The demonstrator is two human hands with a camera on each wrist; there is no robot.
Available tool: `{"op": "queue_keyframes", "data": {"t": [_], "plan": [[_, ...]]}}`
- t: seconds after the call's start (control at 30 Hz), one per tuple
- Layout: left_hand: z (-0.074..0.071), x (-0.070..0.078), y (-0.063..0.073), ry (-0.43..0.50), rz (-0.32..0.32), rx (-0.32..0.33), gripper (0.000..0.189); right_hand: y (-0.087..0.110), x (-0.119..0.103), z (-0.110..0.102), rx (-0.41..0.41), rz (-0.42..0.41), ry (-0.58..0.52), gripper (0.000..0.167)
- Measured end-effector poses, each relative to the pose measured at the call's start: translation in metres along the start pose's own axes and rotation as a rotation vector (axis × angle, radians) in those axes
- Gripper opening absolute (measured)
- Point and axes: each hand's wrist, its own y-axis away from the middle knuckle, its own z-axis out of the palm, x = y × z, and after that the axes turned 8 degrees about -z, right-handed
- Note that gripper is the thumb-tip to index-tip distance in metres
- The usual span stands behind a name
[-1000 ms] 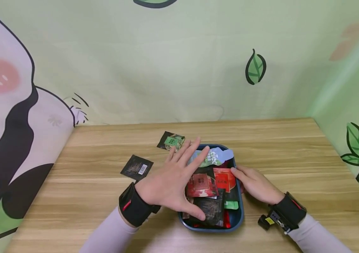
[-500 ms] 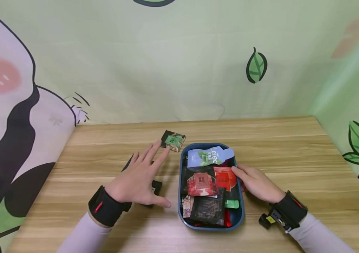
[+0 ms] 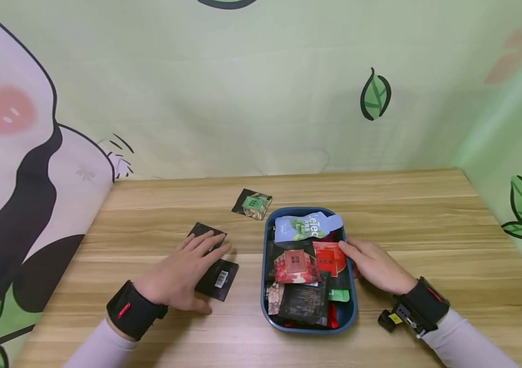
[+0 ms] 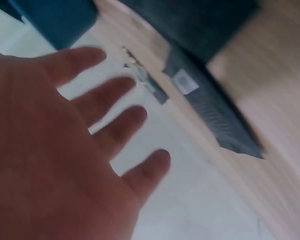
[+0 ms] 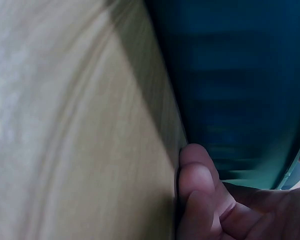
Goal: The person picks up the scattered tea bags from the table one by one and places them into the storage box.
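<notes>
My left hand point(image 3: 175, 276), fingers spread and relaxed, hovers over two flat black sachets on the table. The nearer black sachet point(image 3: 222, 280) shows a white barcode; the farther black sachet point(image 3: 204, 228) is partly covered by my fingers. In the left wrist view a gap separates my fingers from a black sachet point(image 4: 210, 110). A blue plastic bin point(image 3: 263, 301) full of sachets stands to the right. My right hand point(image 3: 378, 266) holds its right side, thumb at the rim, other fingers curled low against the outer wall point(image 5: 225, 90).
A black and green sachet point(image 3: 253, 204) lies alone farther back. On top in the bin are a light blue pouch point(image 3: 304, 227), a red sachet point(image 3: 295, 266), an orange-red sachet point(image 3: 327, 260) and a black sachet point(image 3: 304, 304). A printed cloth backdrop point(image 3: 252, 102) rises behind the wooden table point(image 3: 403, 204).
My left hand has moved left and toward me, from above the bin to above the two black sachets. My right hand has stayed at the bin's side.
</notes>
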Motion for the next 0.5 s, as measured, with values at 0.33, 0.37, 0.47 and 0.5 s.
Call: {"op": "queue_keyframes", "data": {"t": [0.33, 0.37, 0.47, 0.5], "plan": [[0.0053, -0.0067, -0.0003, -0.032, 0.057, -0.015, 0.096, 0.0002, 0.0003, -0.0004, -0.001, -0.007, -0.005, 0.057], [0.0053, -0.0064, -0.0003, -0.030, 0.062, -0.012, 0.094, 0.0002, 0.0002, -0.0004, 0.000, -0.007, -0.005, 0.057], [0.0074, -0.0051, -0.0003, -0.025, 0.068, -0.018, 0.089, -0.0001, -0.0004, -0.0001, -0.002, -0.007, -0.009, 0.056], [0.0086, -0.0041, -0.0001, -0.025, 0.072, -0.026, 0.087, -0.0003, -0.0007, 0.0001, -0.003, -0.008, -0.008, 0.056]]}}
